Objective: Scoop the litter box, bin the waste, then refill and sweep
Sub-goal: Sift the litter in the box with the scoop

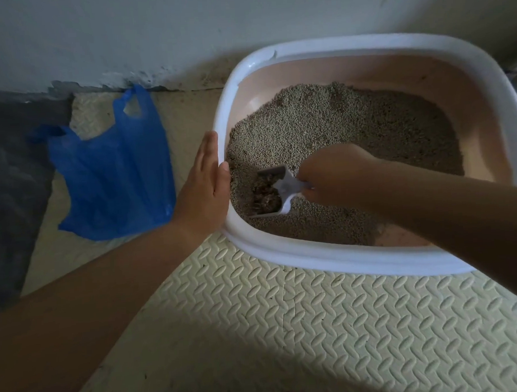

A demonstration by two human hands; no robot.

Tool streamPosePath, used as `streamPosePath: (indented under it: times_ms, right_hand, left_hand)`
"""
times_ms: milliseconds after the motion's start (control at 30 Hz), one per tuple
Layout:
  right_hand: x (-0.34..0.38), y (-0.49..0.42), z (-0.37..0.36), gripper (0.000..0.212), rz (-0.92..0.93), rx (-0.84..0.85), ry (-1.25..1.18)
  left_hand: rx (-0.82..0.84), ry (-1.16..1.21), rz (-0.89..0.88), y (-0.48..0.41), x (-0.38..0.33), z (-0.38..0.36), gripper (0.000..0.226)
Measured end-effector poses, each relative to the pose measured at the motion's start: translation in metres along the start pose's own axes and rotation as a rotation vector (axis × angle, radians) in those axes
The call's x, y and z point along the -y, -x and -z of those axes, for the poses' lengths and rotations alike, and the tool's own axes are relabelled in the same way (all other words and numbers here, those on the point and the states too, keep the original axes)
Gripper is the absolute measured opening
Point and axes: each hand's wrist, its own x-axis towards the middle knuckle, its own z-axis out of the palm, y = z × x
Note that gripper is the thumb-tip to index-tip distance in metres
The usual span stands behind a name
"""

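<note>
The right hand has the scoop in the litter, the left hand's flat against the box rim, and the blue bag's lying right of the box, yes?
The head view shows the blue bag lying left of the litter box, not right. The right hand does have the scoop in the litter, and the left hand is flat against the rim.

Your litter box (284,254), a white-rimmed tub with pink inner walls, sits at the far right of the mat (318,327). Grey litter (352,125) fills it unevenly, thinning to bare pink at the near edge. The white scoop (283,185) lies tilted in the box's near left corner, handle in your right hand (337,173), holding 1 dark clump (264,195). The blue plastic bag (112,173) lies flat at the mat's far left edge.
</note>
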Motion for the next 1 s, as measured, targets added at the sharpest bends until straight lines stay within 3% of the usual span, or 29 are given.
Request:
streamPosePath:
  times_ms: [433,800,1000]
  right_hand:
    - [-0.032,-0.017,-0.026,0.024,0.08,-0.264,-0.09]
    - [-0.046,-0.004,-0.054,0.038,0.051,-0.275,-0.415]
    - [-0.065,0.027,-0.05,0.041,0.068,-0.341,-0.37]
  left_hand:
    - [-0.022,0.005,-0.016,0.0,-0.003,0.001,0.062]
    - [-0.009,-0.005,0.012,0.001,-0.003,0.002,0.062]
    - [-0.004,-0.023,0.003,0.001,-0.004,0.002,0.058]
